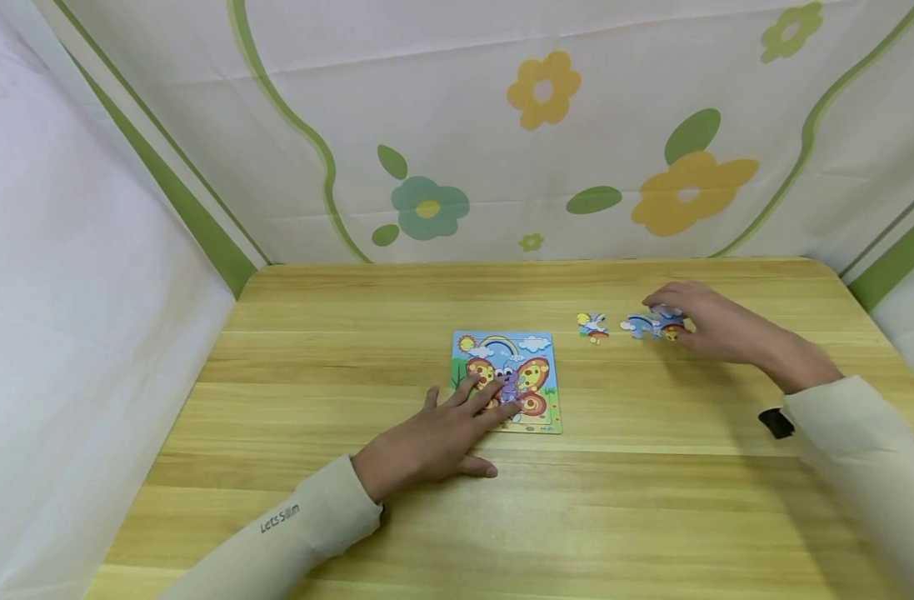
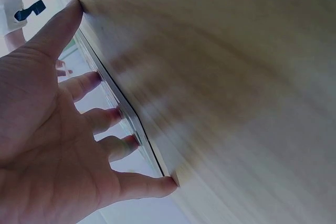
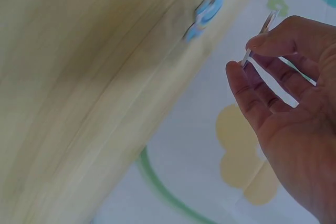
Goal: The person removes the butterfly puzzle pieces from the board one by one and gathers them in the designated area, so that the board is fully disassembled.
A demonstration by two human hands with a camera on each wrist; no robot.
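My left hand (image 1: 445, 433) lies spread with straight fingers over the lower left of a butterfly jigsaw puzzle (image 1: 533, 375). In the left wrist view, three middle fingertips touch the board (image 2: 130, 109), while thumb and little finger reach the tabletop. Off to the right, my right hand (image 1: 726, 325) pinches a jigsaw piece (image 3: 269, 22) between thumb and fingers, raised above the table in the right wrist view. Just left of that hand lies a blue rainbow piece (image 1: 640, 325). Farther left is another loose piece (image 1: 593, 325), with yellow, blue and red on it.
The wooden table (image 1: 337, 350) ends at the back against a white curtain (image 1: 471, 108) printed with flowers and green lines. Another white sheet (image 1: 74, 275) hangs along the left side. A black strap end (image 1: 776, 423) sticks out at the right cuff.
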